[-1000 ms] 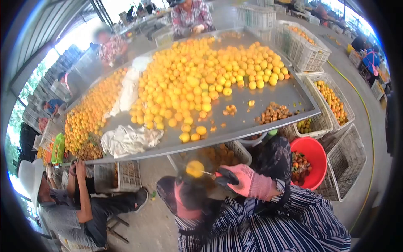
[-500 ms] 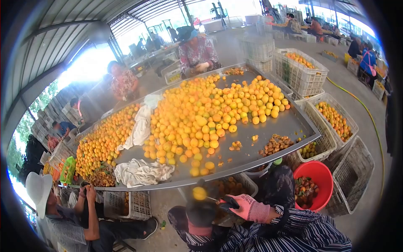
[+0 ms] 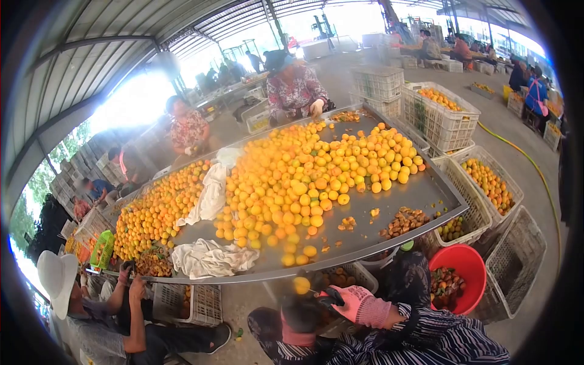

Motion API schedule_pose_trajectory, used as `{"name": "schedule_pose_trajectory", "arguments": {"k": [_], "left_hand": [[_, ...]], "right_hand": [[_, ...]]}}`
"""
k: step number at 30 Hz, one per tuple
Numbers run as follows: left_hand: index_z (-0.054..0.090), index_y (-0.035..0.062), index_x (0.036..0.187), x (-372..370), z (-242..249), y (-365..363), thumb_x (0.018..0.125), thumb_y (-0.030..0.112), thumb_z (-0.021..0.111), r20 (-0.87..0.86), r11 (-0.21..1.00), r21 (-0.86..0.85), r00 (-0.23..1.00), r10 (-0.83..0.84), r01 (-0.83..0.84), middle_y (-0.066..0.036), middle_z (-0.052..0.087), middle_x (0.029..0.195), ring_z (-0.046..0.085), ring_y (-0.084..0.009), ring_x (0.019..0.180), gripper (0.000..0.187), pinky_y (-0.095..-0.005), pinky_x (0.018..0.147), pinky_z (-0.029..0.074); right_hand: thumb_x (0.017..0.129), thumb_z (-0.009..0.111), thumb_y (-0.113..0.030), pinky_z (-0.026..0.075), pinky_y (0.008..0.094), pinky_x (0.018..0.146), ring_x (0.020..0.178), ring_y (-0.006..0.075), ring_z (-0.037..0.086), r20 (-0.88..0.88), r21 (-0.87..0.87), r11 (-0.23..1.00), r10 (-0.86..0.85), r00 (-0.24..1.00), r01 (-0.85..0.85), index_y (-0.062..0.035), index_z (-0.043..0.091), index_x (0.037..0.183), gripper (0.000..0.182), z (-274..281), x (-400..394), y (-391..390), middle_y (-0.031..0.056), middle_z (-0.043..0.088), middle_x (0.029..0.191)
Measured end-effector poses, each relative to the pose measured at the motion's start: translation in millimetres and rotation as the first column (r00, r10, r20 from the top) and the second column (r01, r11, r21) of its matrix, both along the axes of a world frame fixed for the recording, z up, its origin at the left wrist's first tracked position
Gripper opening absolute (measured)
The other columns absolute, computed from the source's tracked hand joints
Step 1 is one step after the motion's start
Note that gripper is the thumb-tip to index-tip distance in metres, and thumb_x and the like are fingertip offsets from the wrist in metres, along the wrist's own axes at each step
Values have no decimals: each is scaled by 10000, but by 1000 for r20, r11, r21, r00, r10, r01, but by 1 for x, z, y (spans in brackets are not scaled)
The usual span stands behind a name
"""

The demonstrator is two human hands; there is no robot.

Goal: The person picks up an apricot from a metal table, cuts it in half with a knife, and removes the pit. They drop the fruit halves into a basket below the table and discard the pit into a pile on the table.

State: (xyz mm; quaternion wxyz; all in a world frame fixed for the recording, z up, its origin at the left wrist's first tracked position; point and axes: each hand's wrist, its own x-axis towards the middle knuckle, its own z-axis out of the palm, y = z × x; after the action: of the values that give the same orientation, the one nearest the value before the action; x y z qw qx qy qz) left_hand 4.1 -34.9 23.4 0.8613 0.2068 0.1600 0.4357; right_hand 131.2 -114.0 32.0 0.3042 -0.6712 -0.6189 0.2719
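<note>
Fingers of the right hand point(image 3: 354, 304), in a pink glove with dark front, are closed around a thin tool point(image 3: 315, 294). Dark and blurred, the left hand point(image 3: 300, 314) grips one orange-yellow fruit point(image 3: 301, 285) at its fingertips, beside the tool's tip and below the near edge of the metal table point(image 3: 274, 269). On the lime-green container point(image 3: 102, 249), any print is too small for reading.

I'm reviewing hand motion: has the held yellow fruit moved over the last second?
Yes, the held yellow fruit now appears closer to the near edge of the metal table.
</note>
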Motion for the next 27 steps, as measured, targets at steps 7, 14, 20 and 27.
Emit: {"name": "schedule_pose_trajectory", "arguments": {"k": [7, 14, 20, 27], "left_hand": [[498, 69, 1152, -9, -28, 23, 883, 328, 510, -86, 998, 67, 996, 21, -15, -106, 557, 1015, 524, -258, 922, 373, -448, 826, 450], [470, 145, 1197, 3, -11, 14, 856, 511, 475, -3, 1000, 17, 1000, 2, -2, -89, 515, 912, 491, -254, 802, 500, -514, 641, 470], [415, 47, 1248, 2, 19, -3, 840, 557, 472, -185, 998, 51, 981, 54, -46, -103, 523, 884, 507, -267, 827, 655, -444, 768, 465], [500, -27, 1096, 12, 31, -1, 869, 531, 456, -53, 992, -126, 999, 0, -6, -79, 518, 799, 513, -256, 773, 604, -387, 762, 446]], "right_hand": [[807, 539, -269, 473, 424, 677, 792, 346, 587, 28, -54, 998, 25, 999, -24, -120, 490, 1136, 364, -12, -3, -5, 161, 611, 816], [794, 562, -271, 469, 416, 691, 787, 348, 587, 64, 4, 1000, 31, 997, -31, -111, 475, 1158, 407, -7, -3, -1, 166, 600, 817], [815, 544, -280, 469, 418, 700, 831, 334, 586, 120, 27, 999, -33, 992, 30, -73, 415, 1196, 452, -16, -1, -4, 167, 608, 863], [784, 579, -214, 460, 405, 701, 827, 335, 578, 127, 8, 1000, 24, 992, -25, -19, 443, 1180, 462, -13, -4, -4, 169, 598, 895]]}}
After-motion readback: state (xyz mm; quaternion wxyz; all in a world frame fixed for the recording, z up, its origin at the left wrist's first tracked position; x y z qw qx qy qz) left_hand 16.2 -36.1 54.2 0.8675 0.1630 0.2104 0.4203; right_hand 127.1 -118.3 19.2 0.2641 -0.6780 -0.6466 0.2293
